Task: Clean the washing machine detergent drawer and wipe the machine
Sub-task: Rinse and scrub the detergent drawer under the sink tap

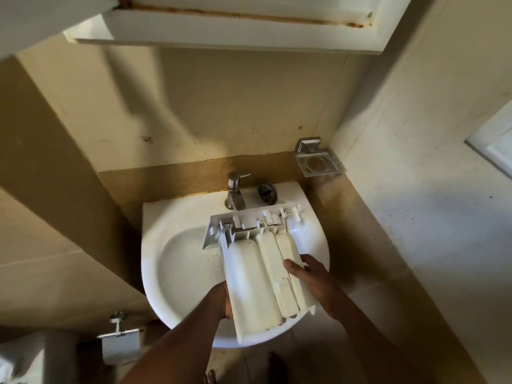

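Beige-tiled bathroom, white pedestal sink (pixel 155 217) against the back wall, chrome faucet (pixel 235 189) at the rear centre, loose drain strainer (pixel 266 192) lying on the sink ledge just right of it. Person holds the detergent drawer (pixel 257 281) over the basin with both hands, underside up, tilted, front panel toward the faucet and the far end hanging past the sink's near rim. Three moulded compartment bottoms show, cream and discoloured. Left hand (pixel 221 300) sits against the drawer's left side wall; its fingers go under the drawer and are hidden, so cannot tell how they lie. Right hand (pixel 310 278) pinches the drawer's right edge: thumb flat on the upturned underside, fingers wrapped round the outer wall. Water drops on the basin wall left of the drawer. Metal soap dish holder (pixel 317 162) on the wall in the right corner, well clear of the drawer. Paper holder (pixel 120 345) low on the left wall. White cabinet (pixel 221 26) overhead, rust staining along its seam.
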Available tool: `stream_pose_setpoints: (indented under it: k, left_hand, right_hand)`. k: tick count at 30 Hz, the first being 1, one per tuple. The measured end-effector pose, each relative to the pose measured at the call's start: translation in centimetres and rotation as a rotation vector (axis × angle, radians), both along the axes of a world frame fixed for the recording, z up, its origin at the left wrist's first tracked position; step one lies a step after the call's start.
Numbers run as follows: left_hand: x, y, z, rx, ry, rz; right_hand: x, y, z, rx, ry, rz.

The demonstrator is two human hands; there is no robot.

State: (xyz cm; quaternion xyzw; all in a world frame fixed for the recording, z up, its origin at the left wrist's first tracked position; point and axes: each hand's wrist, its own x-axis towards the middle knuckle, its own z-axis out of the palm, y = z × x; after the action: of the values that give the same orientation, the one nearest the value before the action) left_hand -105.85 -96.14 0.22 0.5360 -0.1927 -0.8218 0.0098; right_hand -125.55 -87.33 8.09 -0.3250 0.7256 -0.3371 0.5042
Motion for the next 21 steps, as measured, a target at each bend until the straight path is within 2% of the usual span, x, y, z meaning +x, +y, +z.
stream_pose_setpoints:
  k: [5, 8, 10, 15, 21]
  left_hand:
    - [0.1, 1.3, 0.0, -0.082, 0.025, 0.128]
    - [0.7, 1.0, 0.7, -0.056, 0.010, 0.390]
    - [0.9, 0.6, 1.6, -0.125, 0.007, 0.499]
    - [0.0, 0.8, 2.7, -0.360, -0.129, 0.357]
    - [-3.4, -0.3, 3.5, -0.397, -0.158, 0.221]
  right_hand:
    - [0.6, 1.3, -1.2, -0.047, -0.009, -0.186]
    - [0.6, -0.2, -1.4, -0.053, 0.079, -0.177]
    - [0.6, -1.7, -1.9, -0.034, 0.108, -0.141]
    - [1.1, -3.0, -3.7, -0.010, 0.089, -0.122]
    - [-2.2, -2.3, -5.3, 0.073, 0.126, -0.190]
